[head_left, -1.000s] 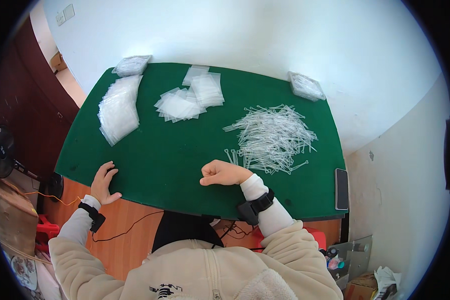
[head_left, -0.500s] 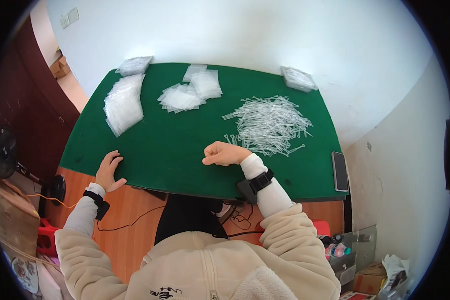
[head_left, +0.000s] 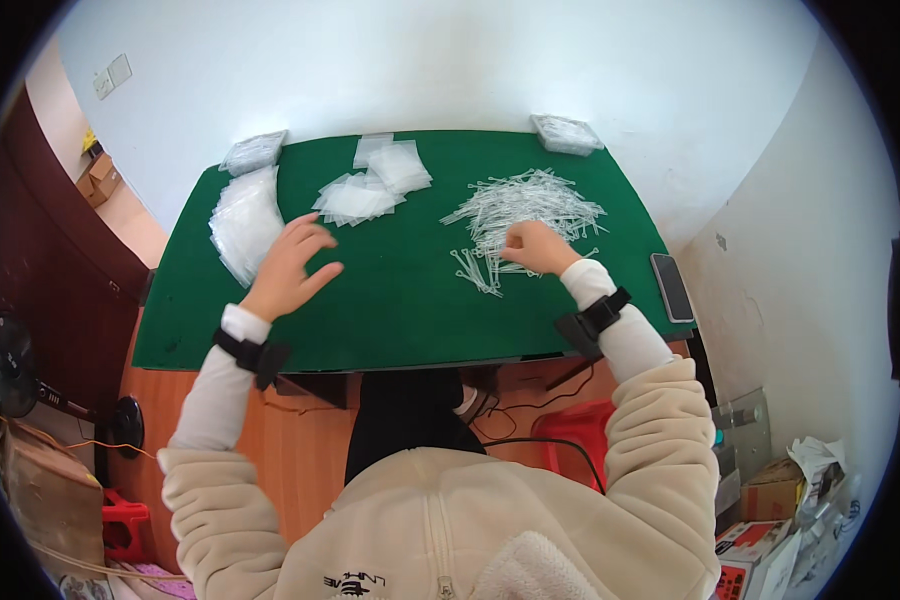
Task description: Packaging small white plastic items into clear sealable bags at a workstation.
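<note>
My left hand (head_left: pixel 290 268) hovers above the green table (head_left: pixel 370 310) with its fingers spread, holding nothing. It is nearest to a fanned row of small clear plastic bags (head_left: pixel 242 222) on the left. Beyond it lies a loose heap of similar bags (head_left: pixel 358 198). My right hand (head_left: pixel 536 248) is at the near edge of a pile of thin clear plastic sticks with looped ends (head_left: pixel 540 200). Its fingers are curled together; what they hold, if anything, is hidden. A few sticks (head_left: pixel 478 272) lie apart, just left of this hand.
A clear packet (head_left: pixel 254 152) rests at the table's far left corner, another packet (head_left: pixel 567 134) at the far right. A phone (head_left: pixel 672 288) lies by the right edge. The white wall (head_left: pixel 420 60) stands behind the table. Black bands circle both my wrists.
My left hand has risen from the table's front edge, moving forward and right toward the bags. My right hand has moved forward and right to the stick pile. The view has shifted slightly.
</note>
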The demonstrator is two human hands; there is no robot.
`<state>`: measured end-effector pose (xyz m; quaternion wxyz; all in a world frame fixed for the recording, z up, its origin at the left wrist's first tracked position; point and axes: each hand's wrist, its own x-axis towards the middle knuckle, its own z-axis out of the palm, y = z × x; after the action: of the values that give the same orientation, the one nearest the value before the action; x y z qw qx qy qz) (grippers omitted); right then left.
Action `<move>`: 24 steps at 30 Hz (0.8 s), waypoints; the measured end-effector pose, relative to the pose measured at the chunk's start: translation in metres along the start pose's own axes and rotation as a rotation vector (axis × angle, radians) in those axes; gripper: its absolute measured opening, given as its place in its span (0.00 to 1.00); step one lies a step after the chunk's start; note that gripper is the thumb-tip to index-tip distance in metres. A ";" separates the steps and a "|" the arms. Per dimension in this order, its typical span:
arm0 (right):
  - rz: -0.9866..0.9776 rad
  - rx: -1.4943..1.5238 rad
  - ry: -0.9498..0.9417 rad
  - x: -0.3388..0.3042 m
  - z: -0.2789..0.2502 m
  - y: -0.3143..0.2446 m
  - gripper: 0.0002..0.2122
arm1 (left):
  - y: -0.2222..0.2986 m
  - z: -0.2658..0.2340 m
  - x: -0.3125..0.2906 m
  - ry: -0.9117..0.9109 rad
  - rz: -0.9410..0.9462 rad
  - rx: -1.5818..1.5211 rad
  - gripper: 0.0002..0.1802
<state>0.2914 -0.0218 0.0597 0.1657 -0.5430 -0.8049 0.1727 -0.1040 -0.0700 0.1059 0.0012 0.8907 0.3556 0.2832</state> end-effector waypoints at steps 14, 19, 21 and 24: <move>0.124 -0.250 0.240 -0.011 0.084 -0.045 0.20 | -0.026 0.123 0.062 0.087 -0.370 -0.897 0.13; 0.138 -0.238 0.335 0.024 0.098 -0.029 0.15 | -0.051 0.144 0.048 0.336 -0.456 -1.107 0.11; 0.152 -0.256 0.366 0.037 0.099 -0.025 0.14 | -0.060 0.147 0.044 0.344 -0.483 -1.069 0.11; 0.186 -0.326 0.339 0.055 0.084 -0.023 0.11 | -0.060 0.150 0.040 0.367 -0.551 -1.004 0.11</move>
<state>0.2148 0.0136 0.0006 0.1918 -0.6555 -0.7295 -0.0384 -0.0434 0.0301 -0.0121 0.4337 0.5929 0.3906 0.5548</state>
